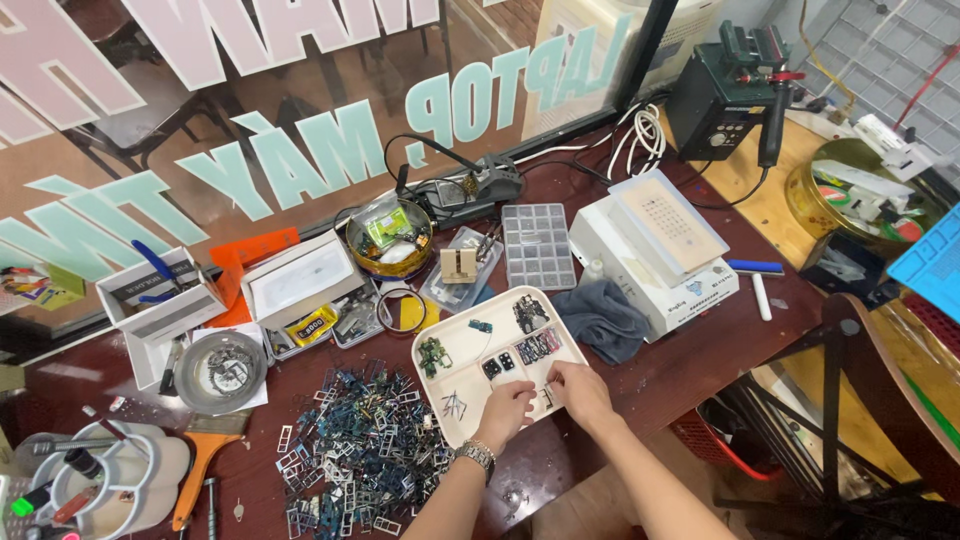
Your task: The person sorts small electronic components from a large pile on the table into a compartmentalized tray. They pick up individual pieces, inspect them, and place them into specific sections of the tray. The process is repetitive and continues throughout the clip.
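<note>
A cream tray (432, 332) lies on the dark red workbench and holds small circuit boards, camera modules and screws. Both my hands rest over its near edge. My left hand (505, 408), with a metal watch on the wrist, has its fingers curled together over the tray. My right hand (578, 387) pinches a small metal part against the tray, close to the left fingers. What sits between the fingertips is too small to make out clearly.
A heap of small metal frames (360, 455) lies left of the tray. A grey cloth (603, 318), clear compartment box (538, 245), white machine (655, 250), round tin (388, 240), soldering station (470, 190), white boxes (160, 290) and a brush (205, 455) crowd the bench. A chair (860, 390) stands right.
</note>
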